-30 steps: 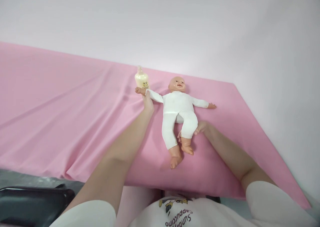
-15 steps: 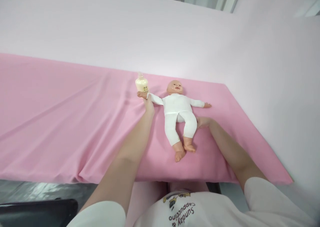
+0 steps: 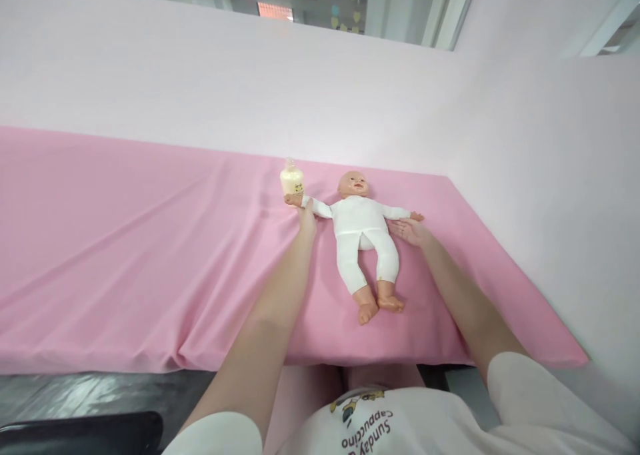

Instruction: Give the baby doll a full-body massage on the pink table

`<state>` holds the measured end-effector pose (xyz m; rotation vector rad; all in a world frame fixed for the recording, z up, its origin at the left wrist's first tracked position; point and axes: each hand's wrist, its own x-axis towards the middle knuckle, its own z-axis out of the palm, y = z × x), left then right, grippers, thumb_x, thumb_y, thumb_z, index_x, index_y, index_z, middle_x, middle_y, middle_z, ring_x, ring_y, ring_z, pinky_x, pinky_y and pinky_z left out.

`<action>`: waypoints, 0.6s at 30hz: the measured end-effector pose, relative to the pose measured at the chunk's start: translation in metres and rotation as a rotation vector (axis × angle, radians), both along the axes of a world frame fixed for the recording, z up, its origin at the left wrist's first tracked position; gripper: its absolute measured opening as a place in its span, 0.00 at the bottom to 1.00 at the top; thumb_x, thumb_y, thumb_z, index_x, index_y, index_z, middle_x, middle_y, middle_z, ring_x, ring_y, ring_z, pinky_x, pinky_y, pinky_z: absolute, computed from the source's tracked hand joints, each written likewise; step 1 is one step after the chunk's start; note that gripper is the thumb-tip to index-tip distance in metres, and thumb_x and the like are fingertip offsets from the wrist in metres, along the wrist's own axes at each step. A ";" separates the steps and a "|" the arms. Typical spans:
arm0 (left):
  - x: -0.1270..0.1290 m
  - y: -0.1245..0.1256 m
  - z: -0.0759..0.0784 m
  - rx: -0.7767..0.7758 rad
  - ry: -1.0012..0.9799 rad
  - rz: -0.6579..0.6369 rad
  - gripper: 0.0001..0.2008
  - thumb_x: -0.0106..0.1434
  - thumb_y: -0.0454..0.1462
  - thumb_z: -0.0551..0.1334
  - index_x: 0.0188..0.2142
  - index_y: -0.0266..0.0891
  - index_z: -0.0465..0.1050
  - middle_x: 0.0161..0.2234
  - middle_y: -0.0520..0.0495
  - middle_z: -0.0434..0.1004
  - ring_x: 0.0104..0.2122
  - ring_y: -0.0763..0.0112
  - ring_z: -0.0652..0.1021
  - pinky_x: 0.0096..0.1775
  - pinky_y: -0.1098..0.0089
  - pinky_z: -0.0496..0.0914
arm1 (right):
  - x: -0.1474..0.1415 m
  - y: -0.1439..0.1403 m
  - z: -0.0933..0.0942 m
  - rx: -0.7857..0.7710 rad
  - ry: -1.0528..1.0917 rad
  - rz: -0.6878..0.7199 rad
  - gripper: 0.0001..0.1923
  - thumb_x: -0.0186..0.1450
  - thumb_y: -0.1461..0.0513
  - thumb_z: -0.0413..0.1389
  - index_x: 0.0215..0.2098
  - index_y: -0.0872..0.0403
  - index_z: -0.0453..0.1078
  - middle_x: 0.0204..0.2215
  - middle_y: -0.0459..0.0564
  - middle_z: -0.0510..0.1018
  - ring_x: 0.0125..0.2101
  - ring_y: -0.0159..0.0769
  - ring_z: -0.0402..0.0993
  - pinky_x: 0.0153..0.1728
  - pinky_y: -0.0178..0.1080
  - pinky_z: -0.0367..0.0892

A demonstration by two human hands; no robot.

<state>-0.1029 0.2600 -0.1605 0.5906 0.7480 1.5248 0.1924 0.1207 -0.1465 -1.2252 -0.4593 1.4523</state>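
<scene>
A baby doll [image 3: 361, 216] in a white suit lies on its back on the pink cover [image 3: 125, 255], its arms spread and its feet toward me. My left hand [image 3: 307, 218] is at the doll's arm on the left, the thumb over the sleeve near the wrist and the other fingers mostly hidden beneath. Just behind that arm stands a feeding bottle [image 3: 291, 179] with pale yellow contents, its lower part covered by the doll's hand. Fingers outstretched, my right hand [image 3: 407, 231] rests beside the doll's waist, below its other arm.
A pale wall [image 3: 210, 81] rises behind the pink-covered surface and along its right side. Above the wall is a window [image 3: 330, 5]. Below the front edge at left is a black chair back [image 3: 85, 433].
My right hand has moved up from beside the doll's thigh to its waist, and its fingers now show stretched out. My left hand stays at the doll's arm. The view has tilted up slightly.
</scene>
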 end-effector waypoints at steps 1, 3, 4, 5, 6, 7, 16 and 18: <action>0.001 0.000 0.000 -0.035 0.009 0.012 0.18 0.74 0.33 0.59 0.61 0.42 0.59 0.43 0.46 0.78 0.46 0.63 0.80 0.49 0.62 0.75 | 0.000 0.005 0.000 0.002 0.049 -0.057 0.17 0.73 0.69 0.46 0.56 0.63 0.70 0.38 0.57 0.83 0.37 0.36 0.84 0.40 0.34 0.82; 0.001 -0.001 0.001 -0.080 0.027 0.023 0.19 0.73 0.31 0.58 0.61 0.42 0.60 0.48 0.44 0.77 0.47 0.63 0.80 0.48 0.63 0.76 | -0.001 0.016 -0.002 0.013 0.140 -0.156 0.18 0.73 0.67 0.46 0.58 0.64 0.68 0.38 0.59 0.83 0.38 0.38 0.84 0.39 0.36 0.83; 0.001 -0.002 0.002 -0.087 0.030 0.022 0.20 0.72 0.30 0.59 0.61 0.43 0.60 0.50 0.44 0.77 0.48 0.62 0.79 0.48 0.63 0.76 | -0.001 0.021 -0.003 0.026 0.167 -0.195 0.18 0.73 0.66 0.47 0.58 0.64 0.67 0.38 0.59 0.82 0.38 0.39 0.84 0.40 0.37 0.83; 0.001 -0.003 0.003 -0.089 0.031 0.019 0.21 0.72 0.30 0.59 0.61 0.45 0.60 0.52 0.43 0.77 0.49 0.62 0.79 0.47 0.64 0.76 | -0.001 0.026 -0.005 0.050 0.186 -0.236 0.18 0.73 0.66 0.48 0.58 0.63 0.67 0.38 0.58 0.82 0.38 0.39 0.84 0.40 0.38 0.83; 0.000 -0.003 0.004 -0.092 0.032 0.016 0.22 0.72 0.30 0.59 0.62 0.46 0.60 0.53 0.44 0.77 0.50 0.62 0.80 0.47 0.64 0.76 | -0.001 0.030 -0.007 0.085 0.199 -0.273 0.17 0.73 0.65 0.49 0.57 0.61 0.68 0.38 0.57 0.82 0.38 0.39 0.84 0.42 0.39 0.83; 0.000 -0.004 0.005 -0.101 0.034 0.013 0.23 0.72 0.30 0.59 0.63 0.47 0.59 0.53 0.44 0.77 0.50 0.63 0.80 0.47 0.64 0.76 | -0.001 0.034 -0.009 0.120 0.206 -0.302 0.15 0.73 0.64 0.50 0.56 0.59 0.69 0.38 0.55 0.82 0.38 0.38 0.83 0.43 0.40 0.83; -0.002 -0.003 0.009 -0.137 0.042 -0.004 0.30 0.73 0.29 0.56 0.67 0.58 0.51 0.60 0.47 0.73 0.59 0.58 0.76 0.57 0.53 0.75 | 0.000 0.050 -0.027 0.257 0.143 -0.422 0.06 0.73 0.61 0.53 0.41 0.51 0.71 0.36 0.49 0.82 0.37 0.35 0.83 0.47 0.40 0.82; -0.003 -0.003 0.008 -0.129 0.041 0.008 0.28 0.74 0.29 0.54 0.67 0.55 0.51 0.61 0.46 0.71 0.59 0.57 0.75 0.58 0.51 0.74 | 0.002 0.053 -0.032 0.293 0.082 -0.471 0.03 0.71 0.61 0.55 0.40 0.50 0.70 0.37 0.50 0.82 0.40 0.35 0.83 0.49 0.39 0.81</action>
